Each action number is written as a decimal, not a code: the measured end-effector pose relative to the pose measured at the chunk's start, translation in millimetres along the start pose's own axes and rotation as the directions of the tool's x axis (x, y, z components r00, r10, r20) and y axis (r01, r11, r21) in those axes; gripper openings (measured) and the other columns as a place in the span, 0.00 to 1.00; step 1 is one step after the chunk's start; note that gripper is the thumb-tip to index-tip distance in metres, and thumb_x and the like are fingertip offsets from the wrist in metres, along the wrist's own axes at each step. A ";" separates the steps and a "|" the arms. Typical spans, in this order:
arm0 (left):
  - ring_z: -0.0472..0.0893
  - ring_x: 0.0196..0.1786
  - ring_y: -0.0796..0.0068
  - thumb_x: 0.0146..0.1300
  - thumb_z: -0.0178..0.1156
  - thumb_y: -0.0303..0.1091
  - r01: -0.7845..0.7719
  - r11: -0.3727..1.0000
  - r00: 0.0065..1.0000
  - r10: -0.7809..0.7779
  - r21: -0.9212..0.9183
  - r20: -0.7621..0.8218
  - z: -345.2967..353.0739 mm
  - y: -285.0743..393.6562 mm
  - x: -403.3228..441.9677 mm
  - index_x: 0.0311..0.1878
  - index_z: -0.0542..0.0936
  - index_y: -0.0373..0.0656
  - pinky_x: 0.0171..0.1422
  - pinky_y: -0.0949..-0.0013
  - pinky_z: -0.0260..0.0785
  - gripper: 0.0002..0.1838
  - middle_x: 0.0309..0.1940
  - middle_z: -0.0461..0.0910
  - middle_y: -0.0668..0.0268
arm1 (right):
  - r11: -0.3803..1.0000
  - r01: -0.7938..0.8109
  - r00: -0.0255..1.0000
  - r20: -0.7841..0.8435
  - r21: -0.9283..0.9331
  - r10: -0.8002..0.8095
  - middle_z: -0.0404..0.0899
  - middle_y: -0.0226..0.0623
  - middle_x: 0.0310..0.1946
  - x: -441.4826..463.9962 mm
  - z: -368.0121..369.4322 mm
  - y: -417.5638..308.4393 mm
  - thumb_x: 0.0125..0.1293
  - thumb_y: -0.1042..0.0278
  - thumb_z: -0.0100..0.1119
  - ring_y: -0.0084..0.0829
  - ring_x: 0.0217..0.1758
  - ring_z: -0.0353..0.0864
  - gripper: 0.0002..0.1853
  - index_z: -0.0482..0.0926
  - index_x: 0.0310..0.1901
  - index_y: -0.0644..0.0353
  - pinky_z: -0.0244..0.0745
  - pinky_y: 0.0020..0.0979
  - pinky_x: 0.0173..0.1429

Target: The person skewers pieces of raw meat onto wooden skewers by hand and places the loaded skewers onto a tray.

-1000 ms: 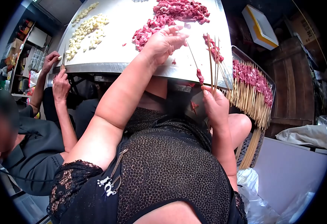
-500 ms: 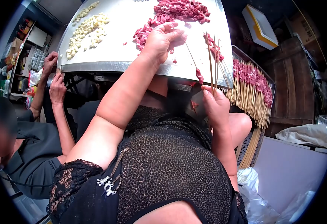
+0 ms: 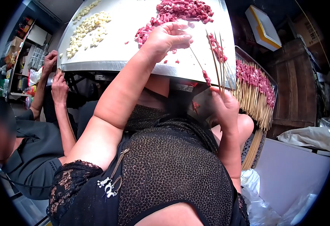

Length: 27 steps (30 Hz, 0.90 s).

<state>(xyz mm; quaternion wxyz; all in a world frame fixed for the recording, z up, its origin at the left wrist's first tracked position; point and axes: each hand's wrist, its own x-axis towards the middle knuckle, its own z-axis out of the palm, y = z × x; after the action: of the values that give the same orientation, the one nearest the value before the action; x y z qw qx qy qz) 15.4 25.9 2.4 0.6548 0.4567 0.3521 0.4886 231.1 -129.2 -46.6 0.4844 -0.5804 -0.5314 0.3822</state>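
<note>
My right hand [image 3: 226, 103] is closed on several thin wooden skewers [image 3: 219, 67] near the table's front edge. One skewer slants up to the left, with a small red meat piece [image 3: 207, 77] threaded low on it. My left hand [image 3: 168, 40] is over the table by that skewer's upper end, its fingers curled towards the thumb; what they pinch is too small to make out. Behind it lies a pile of raw red meat [image 3: 184, 10]. A smaller row of meat [image 3: 217, 47] lies partly behind the upright skewers.
Pale peeled cloves [image 3: 89, 30] lie at the left of the white table [image 3: 116, 49]. A tray of meat skewers [image 3: 255, 84] stands at the right, with bare sticks [image 3: 252, 150] below. Another person's hands [image 3: 59, 88] are at the table's left corner. A white-yellow box [image 3: 263, 28] is behind.
My right hand and the skewers have shifted slightly right and down. My left hand has moved a little right, its thumb nearer the skewer's upper end. The other person's hands have moved slightly left.
</note>
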 end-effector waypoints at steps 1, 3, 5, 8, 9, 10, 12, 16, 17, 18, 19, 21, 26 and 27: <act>0.81 0.44 0.64 0.58 0.60 0.22 0.026 1.000 0.999 -0.026 0.012 0.019 2.0 3.0 -1.6 0.53 0.69 0.32 0.49 0.68 0.78 0.19 0.41 0.78 0.55 | 1.000 -0.001 1.000 0.000 0.000 0.001 0.78 0.31 0.29 0.2 1.3 2.5 0.61 0.75 0.57 0.18 0.32 0.75 0.08 0.81 0.41 0.65 0.70 0.21 0.37; 0.81 0.44 0.64 0.58 0.60 0.23 0.053 0.998 0.998 -0.054 0.025 0.037 2.1 3.5 -1.3 0.54 0.69 0.32 0.48 0.68 0.78 0.20 0.41 0.78 0.56 | 0.996 0.087 0.996 -0.016 -0.011 -0.088 0.77 0.29 0.26 1.2 8.5 6.0 0.62 0.74 0.56 0.16 0.27 0.73 0.08 0.80 0.41 0.65 0.68 0.19 0.32; 0.81 0.44 0.65 0.58 0.60 0.22 0.085 0.996 0.995 -0.084 -0.004 0.052 0.9 0.3 3.1 0.58 0.66 0.33 0.48 0.68 0.78 0.25 0.41 0.78 0.55 | 0.999 0.005 1.000 0.018 0.052 -0.006 0.75 0.27 0.25 -0.9 15.2 -0.8 0.63 0.74 0.56 0.14 0.25 0.71 0.08 0.80 0.42 0.65 0.66 0.18 0.30; 0.82 0.44 0.63 0.61 0.59 0.30 0.053 0.999 0.993 -0.052 -0.009 0.102 -1.0 -6.7 7.4 0.62 0.60 0.34 0.46 0.68 0.79 0.29 0.42 0.77 0.52 | 0.965 -0.136 0.991 0.042 0.226 0.130 0.72 0.24 0.22 0.6 17.6 -4.4 0.64 0.73 0.55 0.11 0.21 0.66 0.08 0.79 0.43 0.65 0.61 0.15 0.25; 0.82 0.44 0.63 0.61 0.59 0.30 0.052 0.999 0.994 -0.051 -0.009 0.101 -1.7 -3.1 7.9 0.62 0.60 0.34 0.46 0.68 0.79 0.29 0.42 0.77 0.52 | 0.921 -0.197 0.980 0.035 0.336 0.197 0.71 0.23 0.22 1.3 18.1 -3.6 0.65 0.73 0.54 0.10 0.19 0.63 0.08 0.79 0.43 0.65 0.58 0.14 0.23; 0.82 0.44 0.63 0.62 0.58 0.34 0.101 0.994 0.993 -0.103 0.047 0.052 -1.8 2.6 8.0 0.64 0.57 0.34 0.44 0.68 0.79 0.31 0.42 0.76 0.51 | 0.919 -0.185 0.981 0.014 0.349 0.193 0.71 0.23 0.22 4.4 15.3 6.5 0.65 0.74 0.54 0.10 0.20 0.63 0.09 0.78 0.44 0.65 0.58 0.14 0.23; 0.82 0.40 0.63 0.63 0.55 0.47 0.043 0.981 0.998 -0.035 0.190 -0.045 -7.1 7.1 9.6 0.67 0.53 0.35 0.40 0.69 0.79 0.37 0.44 0.74 0.47 | 0.897 -0.215 0.975 0.030 0.386 0.221 0.71 0.22 0.22 7.9 7.9 8.0 0.65 0.73 0.55 0.10 0.19 0.61 0.09 0.78 0.44 0.65 0.56 0.14 0.22; 0.83 0.31 0.71 0.65 0.55 0.44 -0.069 0.936 0.985 0.118 0.344 -0.124 -26.9 19.1 15.3 0.63 0.61 0.33 0.32 0.75 0.77 0.30 0.35 0.79 0.54 | 0.894 -0.241 0.966 0.006 0.378 0.259 0.70 0.22 0.22 10.4 2.7 14.0 0.65 0.73 0.55 0.10 0.19 0.60 0.10 0.77 0.45 0.65 0.53 0.14 0.22; 0.82 0.30 0.73 0.65 0.55 0.44 -0.038 0.928 0.992 0.079 0.370 -0.098 -30.5 21.2 15.7 0.58 0.67 0.33 0.30 0.77 0.76 0.26 0.32 0.79 0.57 | 0.894 -0.243 0.966 0.009 0.378 0.259 0.70 0.22 0.22 10.6 2.9 14.7 0.65 0.73 0.55 0.10 0.19 0.60 0.10 0.77 0.45 0.65 0.53 0.14 0.22; 0.82 0.28 0.76 0.65 0.55 0.45 -0.008 0.918 0.996 0.041 0.397 -0.073 -30.2 25.8 14.2 0.52 0.73 0.32 0.28 0.79 0.75 0.23 0.29 0.80 0.59 | 0.893 -0.242 0.967 0.015 0.381 0.255 0.70 0.22 0.22 11.1 3.5 15.0 0.65 0.73 0.54 0.10 0.19 0.60 0.10 0.77 0.45 0.66 0.54 0.14 0.22; 0.81 0.25 0.78 0.64 0.54 0.50 0.076 0.927 0.997 -0.068 0.366 -0.036 -22.9 22.7 9.1 0.42 0.78 0.34 0.26 0.80 0.73 0.23 0.28 0.80 0.60 | 0.891 -0.240 0.968 0.022 0.384 0.251 0.70 0.22 0.22 11.6 4.7 15.2 0.65 0.73 0.54 0.10 0.19 0.61 0.10 0.77 0.45 0.66 0.55 0.14 0.22; 0.81 0.29 0.77 0.64 0.52 0.54 0.238 0.888 0.958 -0.282 0.394 0.057 -6.2 15.0 0.9 0.45 0.77 0.34 0.30 0.79 0.74 0.27 0.31 0.81 0.58 | 0.897 -0.231 0.971 0.030 0.376 0.238 0.70 0.22 0.22 9.7 8.4 11.4 0.65 0.73 0.54 0.10 0.19 0.61 0.09 0.77 0.45 0.66 0.56 0.14 0.22; 0.82 0.41 0.66 0.66 0.52 0.45 0.242 0.970 0.970 -0.242 0.020 0.022 12.9 -13.7 -1.8 0.51 0.74 0.32 0.45 0.69 0.77 0.23 0.40 0.80 0.54 | 0.904 -0.229 0.973 0.106 0.360 0.204 0.72 0.24 0.21 0.3 12.6 -6.3 0.66 0.74 0.53 0.12 0.19 0.64 0.09 0.77 0.45 0.67 0.60 0.16 0.23; 0.82 0.42 0.64 0.66 0.53 0.41 0.182 0.978 0.983 -0.180 -0.104 0.023 14.1 -14.8 -1.7 0.52 0.73 0.32 0.47 0.67 0.77 0.20 0.41 0.80 0.53 | 0.905 -0.231 0.973 0.103 0.358 0.208 0.72 0.24 0.21 -1.6 12.8 -5.9 0.66 0.74 0.53 0.12 0.19 0.64 0.09 0.77 0.45 0.67 0.60 0.16 0.23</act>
<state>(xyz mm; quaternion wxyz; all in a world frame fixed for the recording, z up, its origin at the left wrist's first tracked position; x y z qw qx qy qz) 32.5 19.1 -6.8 0.7220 0.3908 0.3615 0.4419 217.1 -129.0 -44.0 0.5213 -0.5234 -0.3968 0.5448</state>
